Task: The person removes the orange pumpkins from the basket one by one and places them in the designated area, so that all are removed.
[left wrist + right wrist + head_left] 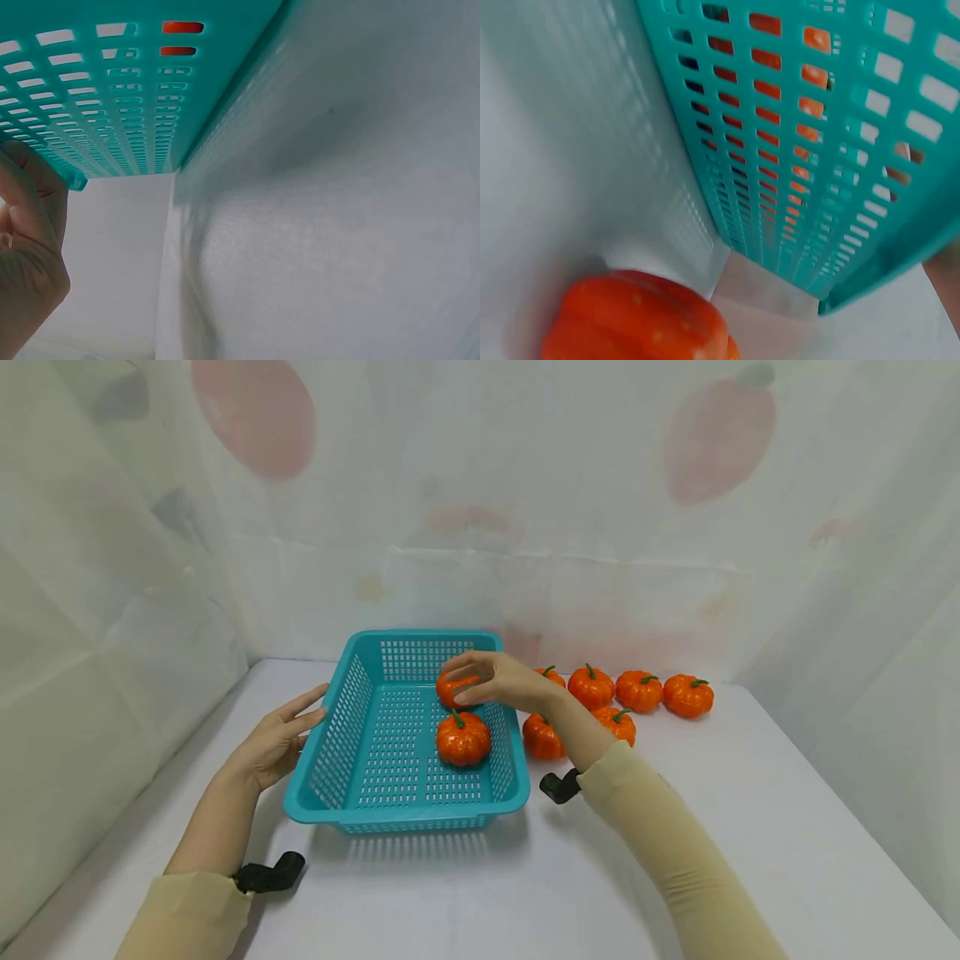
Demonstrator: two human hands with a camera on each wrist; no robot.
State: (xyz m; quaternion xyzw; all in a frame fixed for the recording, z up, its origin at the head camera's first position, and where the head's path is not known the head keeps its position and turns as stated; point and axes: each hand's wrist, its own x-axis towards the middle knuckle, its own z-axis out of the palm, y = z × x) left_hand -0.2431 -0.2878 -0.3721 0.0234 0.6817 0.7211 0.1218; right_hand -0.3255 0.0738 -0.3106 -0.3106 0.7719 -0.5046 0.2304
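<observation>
A teal plastic basket [390,814] with slotted walls stands on the table. My left hand [273,747] is at its left side, fingers and thumb extended against the rim. In the left wrist view, that hand [30,232] is beside the rim. Inside the basket, at its right side, are two shiny orange pumpkins: a front one [462,740] with a green stem, and a rear one [447,691] partly hidden by my right hand [498,681]. That hand reaches over the right rim, loosely curved just above the rear pumpkin, thumb and fingers apart.
Several more pumpkins lie right of the basket, including one near its wall [542,739] and one at the far right [687,696]. My right forearm passes in front of some. A pale patterned curtain [600,527] hangs behind the white table [480,902].
</observation>
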